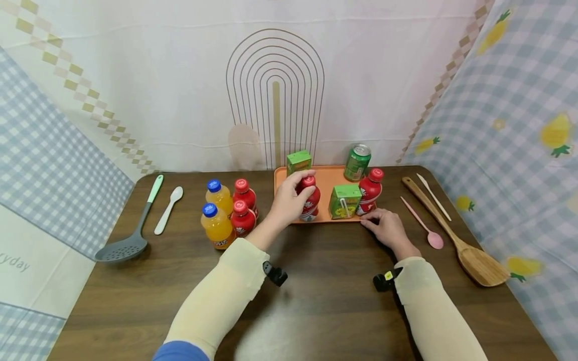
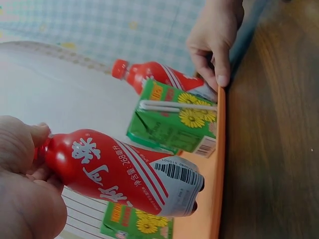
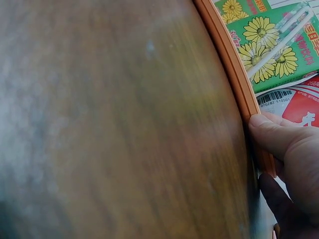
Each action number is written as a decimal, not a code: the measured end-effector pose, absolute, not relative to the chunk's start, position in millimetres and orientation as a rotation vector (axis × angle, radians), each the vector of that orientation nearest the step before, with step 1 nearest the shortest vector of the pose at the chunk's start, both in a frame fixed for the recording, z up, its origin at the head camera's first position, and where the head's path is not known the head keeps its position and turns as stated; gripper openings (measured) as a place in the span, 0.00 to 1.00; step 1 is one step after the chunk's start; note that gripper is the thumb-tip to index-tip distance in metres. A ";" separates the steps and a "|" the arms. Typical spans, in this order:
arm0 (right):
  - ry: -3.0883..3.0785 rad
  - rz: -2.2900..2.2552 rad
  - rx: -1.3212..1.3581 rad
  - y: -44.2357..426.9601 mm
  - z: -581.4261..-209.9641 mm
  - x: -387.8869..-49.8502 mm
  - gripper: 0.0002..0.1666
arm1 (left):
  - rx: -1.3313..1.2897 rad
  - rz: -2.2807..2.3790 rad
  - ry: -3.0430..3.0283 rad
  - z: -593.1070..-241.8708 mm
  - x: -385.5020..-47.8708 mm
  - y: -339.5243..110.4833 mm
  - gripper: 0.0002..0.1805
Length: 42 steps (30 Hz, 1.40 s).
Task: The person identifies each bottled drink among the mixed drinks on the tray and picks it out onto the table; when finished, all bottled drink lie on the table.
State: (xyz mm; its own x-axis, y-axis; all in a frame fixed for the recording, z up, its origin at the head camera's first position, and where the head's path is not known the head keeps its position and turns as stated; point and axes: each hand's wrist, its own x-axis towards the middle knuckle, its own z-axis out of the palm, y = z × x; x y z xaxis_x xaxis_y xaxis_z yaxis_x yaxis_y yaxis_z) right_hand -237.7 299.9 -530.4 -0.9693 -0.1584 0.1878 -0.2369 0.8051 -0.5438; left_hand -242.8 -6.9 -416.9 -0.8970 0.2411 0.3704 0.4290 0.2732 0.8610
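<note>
My left hand (image 1: 289, 198) grips a red cola bottle (image 1: 310, 206) around its cap and neck, at the front left of an orange tray (image 1: 326, 176). Whether its base touches the tray cannot be told. My right hand (image 1: 387, 228) pinches the tray's front right corner between thumb and fingers; the right wrist view shows the thumb on the orange rim (image 3: 234, 64). Inside the tray, a green drink carton (image 1: 345, 201) with a straw stands beside another red bottle (image 1: 370, 190). Behind them is a green can (image 1: 357, 163), and at the back left a second carton (image 1: 299, 160), partly hidden.
Left of the tray stand two orange-drink bottles (image 1: 217, 225) with blue caps and two red bottles (image 1: 244, 220). A slotted ladle (image 1: 124, 248) and white spoon (image 1: 169, 210) lie far left. A pink spoon (image 1: 434, 239), wooden spatula (image 1: 480, 263) and white knife (image 1: 434, 197) lie right.
</note>
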 end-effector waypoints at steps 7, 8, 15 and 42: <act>-2.852 0.893 0.313 301.6 -532.0 -238.7 0.05 | -0.724 -1.724 -2.318 -411.2 -217.4 -25.5 0.20; -2.853 0.891 0.312 301.6 -532.3 -238.8 0.05 | -0.735 -1.726 -2.313 -411.9 -213.7 -29.2 0.20; -2.860 0.888 0.305 301.5 -532.9 -238.6 0.06 | -0.711 -1.761 -2.335 -400.7 -173.2 -59.6 0.19; -2.874 0.908 0.291 300.3 -529.4 -237.5 0.06 | -0.631 -1.808 -2.354 -436.4 -132.4 -156.9 0.18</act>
